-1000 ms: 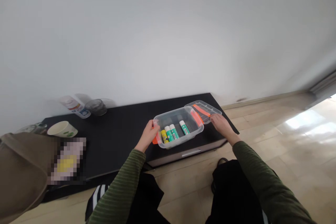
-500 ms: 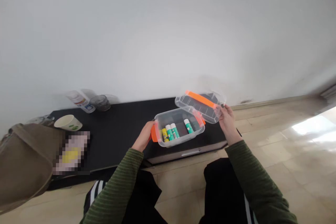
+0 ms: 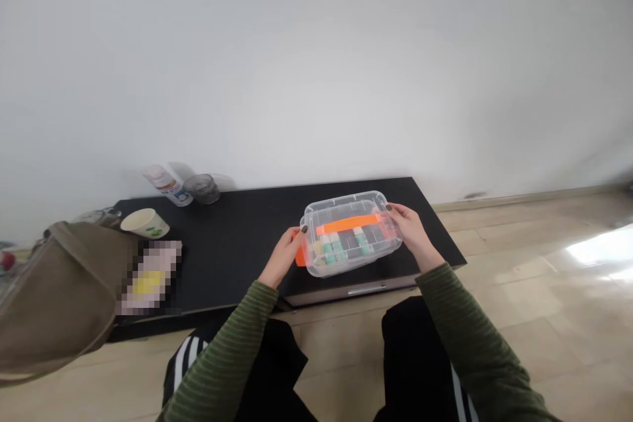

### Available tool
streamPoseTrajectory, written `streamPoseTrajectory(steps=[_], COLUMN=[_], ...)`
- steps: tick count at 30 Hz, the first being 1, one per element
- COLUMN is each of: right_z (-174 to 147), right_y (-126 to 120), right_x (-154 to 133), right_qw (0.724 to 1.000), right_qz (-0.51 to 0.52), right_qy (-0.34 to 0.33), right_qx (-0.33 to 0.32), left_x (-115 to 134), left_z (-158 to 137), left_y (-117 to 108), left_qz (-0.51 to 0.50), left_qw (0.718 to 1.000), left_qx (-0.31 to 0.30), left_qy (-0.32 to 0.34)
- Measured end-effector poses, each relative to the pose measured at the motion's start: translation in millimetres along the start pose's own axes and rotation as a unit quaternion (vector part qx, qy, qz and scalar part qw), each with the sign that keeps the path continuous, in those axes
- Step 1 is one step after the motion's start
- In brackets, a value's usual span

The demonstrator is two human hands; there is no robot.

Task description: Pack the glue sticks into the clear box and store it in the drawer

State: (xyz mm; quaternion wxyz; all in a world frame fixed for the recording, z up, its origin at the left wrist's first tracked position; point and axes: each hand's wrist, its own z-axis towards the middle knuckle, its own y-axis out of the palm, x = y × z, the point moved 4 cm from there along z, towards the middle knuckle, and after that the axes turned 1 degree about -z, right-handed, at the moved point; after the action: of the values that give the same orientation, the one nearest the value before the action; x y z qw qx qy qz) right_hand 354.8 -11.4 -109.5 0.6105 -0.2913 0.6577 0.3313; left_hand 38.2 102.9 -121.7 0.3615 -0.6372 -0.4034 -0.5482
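Lid (image 3: pixel 332 208): clear, colourless
Handle (image 3: pixel 350 224): bright orange
Box (image 3: pixel 349 269): clear
Left clip (image 3: pixel 300 252): orange
Sticks (image 3: pixel 339 248): white caps, green bodies; the leftmost pale yellow through the lid
Nails (image 3: pixel 304 229): dark
Sleeves (image 3: pixel 227 349): dark green, finely striped
Trousers (image 3: pixel 415 356): black, white stripes
Table (image 3: pixel 247 224): black top, paler near front
Cup (image 3: pixel 144 223): white, green leaf print
Far-left can (image 3: pixel 167 184): white, with blue and red
Glass (image 3: pixel 202 190): smoky grey
Bag (image 3: pixel 59 297): brown
Pixelated patch (image 3: pixel 151 277): pinkish grey, yellow middle
Wall (image 3: pixel 316 79): greyish white
Floor (image 3: pixel 524 290): beige tiles
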Motion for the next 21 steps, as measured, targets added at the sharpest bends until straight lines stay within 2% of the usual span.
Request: streamPoseTrajectory(steps=[3,8,15,21], right_z=[-1.9,-2.3,-0.5,-1.7], right_y=[0.5,-0.9,-3.4,-4.9], right_x=[-1.1,4.7,9.2,7.8], right_qw=[0.994,0.977,0.973,0.973], right_qz=[-0.102,-0.211,-0.228,-0.225], right_qy=[-0.031,-0.029,-0.035,-0.014], right_qx=[0.007,0.010,0.000,-0.046], left_x=[6.6,9.6,5.6,8.9], left_z=[-4.2,-6.6,-10.3,-18.3], left_y=[1.6,1.8,5.7,8.1], left_qz=[0.036,0.025,-0.059,-0.095], left_qw=[0.999,0.999,0.995,0.982], left_qx=[-0.020,-0.034,-0.064,-0.104], left_qy=[0.022,0.021,-0.054,-0.128])
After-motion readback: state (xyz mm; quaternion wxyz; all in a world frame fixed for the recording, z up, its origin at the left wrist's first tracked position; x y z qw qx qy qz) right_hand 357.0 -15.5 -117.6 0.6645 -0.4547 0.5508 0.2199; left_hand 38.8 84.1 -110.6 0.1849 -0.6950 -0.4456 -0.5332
